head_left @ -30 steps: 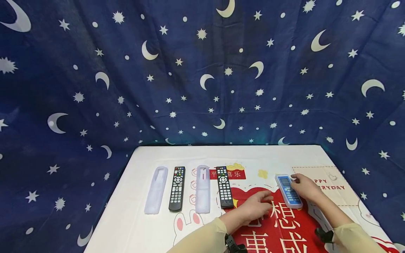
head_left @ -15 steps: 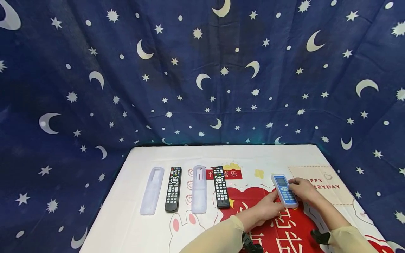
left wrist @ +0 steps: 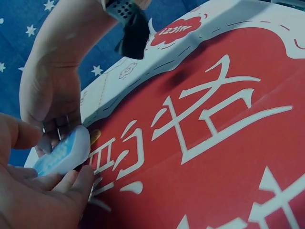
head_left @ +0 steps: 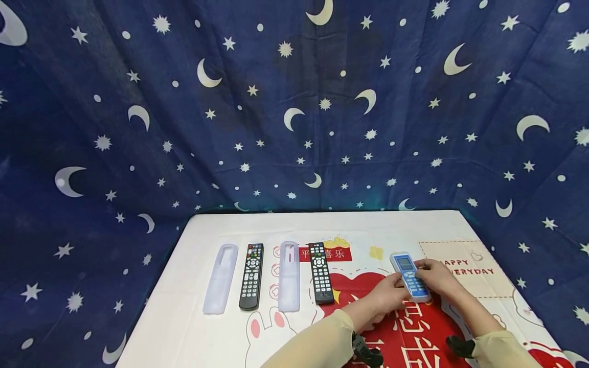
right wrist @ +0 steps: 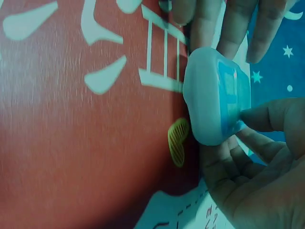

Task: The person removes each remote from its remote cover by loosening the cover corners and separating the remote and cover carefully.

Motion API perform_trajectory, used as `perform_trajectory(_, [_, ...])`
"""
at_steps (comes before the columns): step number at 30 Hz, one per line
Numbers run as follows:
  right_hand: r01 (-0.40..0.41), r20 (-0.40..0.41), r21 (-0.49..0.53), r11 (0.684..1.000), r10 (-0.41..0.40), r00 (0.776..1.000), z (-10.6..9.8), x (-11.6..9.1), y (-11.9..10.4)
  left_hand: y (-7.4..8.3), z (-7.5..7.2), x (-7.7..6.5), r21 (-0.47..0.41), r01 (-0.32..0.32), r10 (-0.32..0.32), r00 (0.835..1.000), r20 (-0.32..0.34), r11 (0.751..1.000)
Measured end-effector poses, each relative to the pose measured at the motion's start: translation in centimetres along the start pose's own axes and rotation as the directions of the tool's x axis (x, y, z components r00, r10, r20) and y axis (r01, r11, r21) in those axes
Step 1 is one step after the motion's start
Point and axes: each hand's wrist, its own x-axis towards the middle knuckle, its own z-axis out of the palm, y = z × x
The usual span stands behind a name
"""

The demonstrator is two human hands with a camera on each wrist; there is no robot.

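Note:
A blue-faced remote control (head_left: pixel 412 280) in a pale translucent sleeve is held between both hands over the right part of the table. My left hand (head_left: pixel 385 296) grips its left side near the bottom, and the left wrist view shows those fingers (left wrist: pixel 71 183) along its underside. From the right, my right hand (head_left: pixel 436 277) holds the opposite edge. In the right wrist view its thumb (right wrist: pixel 267 117) presses on the blue face while its other fingers go beneath. The sleeve's rounded end (right wrist: pixel 202 95) sits close over the red print.
Left of the hands, two black remotes (head_left: pixel 251 276) (head_left: pixel 321 273) alternate with two empty translucent sleeves (head_left: pixel 221 279) (head_left: pixel 289 276). The white tablecloth (head_left: pixel 179 317) has red printing. A dark blue starry curtain (head_left: pixel 267 128) stands behind the table.
My left hand has moved right and taken hold of the remote control's left side. The remote has shifted slightly left relative to the table, with my right hand still on it.

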Motion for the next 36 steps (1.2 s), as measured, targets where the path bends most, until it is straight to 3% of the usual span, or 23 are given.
perform_trajectory(3, [0.004,-0.013,0.022,1.0,-0.003,1.0,0.4,-0.1,-0.4,0.2,-0.4,0.0,-0.029,-0.001,-0.002,0.994,-0.112,1.0])
perform_trajectory(7, [0.015,-0.006,0.094,0.995,-0.015,1.0,1.0,-0.3,-1.2,0.6,-1.2,-0.1,-0.057,0.009,-0.023,0.965,-0.261,0.998])
perform_trajectory(11, [0.056,0.014,0.243,0.969,-0.061,0.998,1.9,-0.4,-2.1,1.1,-2.5,-0.3,-0.058,0.002,-0.021,0.944,-0.331,0.998])
perform_trajectory(15, [0.131,0.007,0.365,0.922,-0.143,0.99,2.8,-0.5,-3.1,1.8,-4.2,-0.5,-0.017,-0.017,0.01,0.939,-0.345,1.0])
perform_trajectory(19, [0.21,-0.015,0.411,0.887,-0.224,0.974,3.5,-0.3,-3.9,2.4,-5.7,-0.6,0.04,-0.044,0.055,0.931,-0.362,0.998])
perform_trajectory(27, [0.322,-0.068,0.408,0.854,-0.323,0.944,4.7,0.3,-4.6,3.1,-7.5,-0.8,0.178,-0.124,0.184,0.908,-0.377,0.976])
perform_trajectory(36, [0.419,-0.117,0.375,0.827,-0.406,0.906,5.3,0.7,-5.0,3.3,-8.7,-0.8,0.258,-0.14,0.229,0.906,-0.357,0.956])
